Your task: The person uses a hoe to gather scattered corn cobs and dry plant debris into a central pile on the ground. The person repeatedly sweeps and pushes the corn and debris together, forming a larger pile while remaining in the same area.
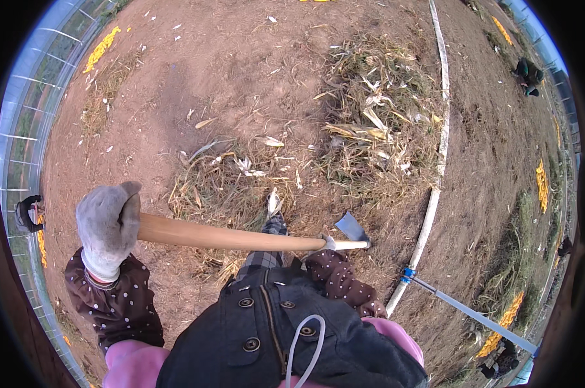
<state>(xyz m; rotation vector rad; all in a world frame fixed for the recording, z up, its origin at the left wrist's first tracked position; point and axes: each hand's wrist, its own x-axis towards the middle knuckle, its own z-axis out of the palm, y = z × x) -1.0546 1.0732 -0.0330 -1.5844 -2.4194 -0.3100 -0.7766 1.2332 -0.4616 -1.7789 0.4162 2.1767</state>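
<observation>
My left hand [109, 220], in a grey work glove, is closed around the near end of a wooden handle [224, 238]. Farther along, my right hand [328, 243] grips the same handle; a polka-dot sleeve and the handle hide most of that hand. The handle belongs to a hoe, whose grey metal blade [351, 226] is at the far end, low over the soil or touching it; I cannot tell which. Just ahead of my feet lies a heap of dry grass and corn husks [224, 179]. A larger heap of stalks and husks [380, 111] lies ahead to the right.
A pale pipe [443, 121] runs along the ground on the right, with a blue coupling [408, 275] and a side pipe [482, 317]. Piles of yellow corn ears [102, 48] dot the field's edges. Other people [529, 76] crouch far off. Plastic sheeting on a frame [25, 126] borders the left.
</observation>
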